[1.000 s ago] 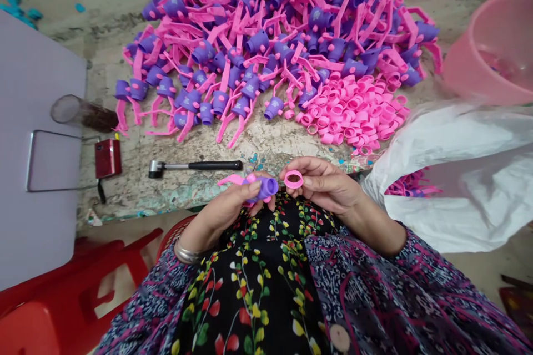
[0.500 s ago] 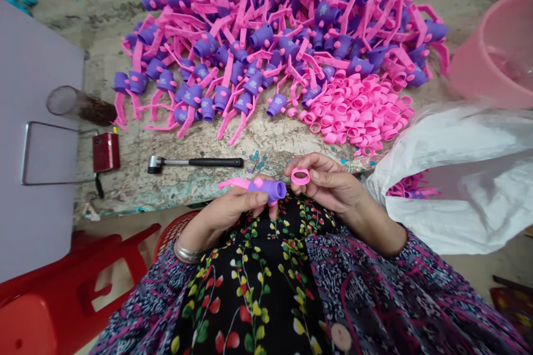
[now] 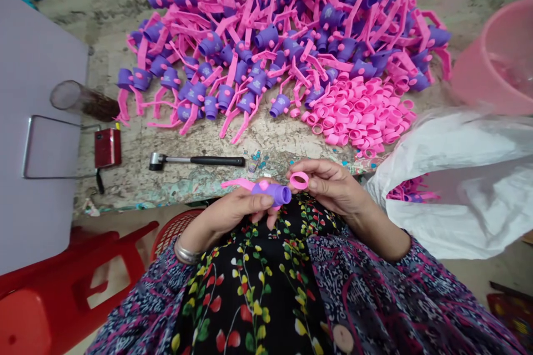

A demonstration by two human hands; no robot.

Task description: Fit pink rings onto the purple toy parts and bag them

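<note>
My left hand is closed around a purple plastic toy body with a pink arm pointing left; its round, open end faces right. Between the thumb and fingers of my right hand is a pink plastic ring, just right of and slightly above that end, a small gap apart. Both hands are over my lap by the table's front edge. Beyond them lies a heap of pink rings, and behind it a large pile of purple bodies with pink arms.
A hammer lies on the worn table. To the left are a red box-like object, a clear jar and a red stool. On the right stand a pink bucket and an open white sack with similar parts inside.
My left hand has brought the purple toy body slightly right, narrowing the gap to the pink ring. The ring is tilted a little differently in my right hand. The whole view has shifted slightly.
</note>
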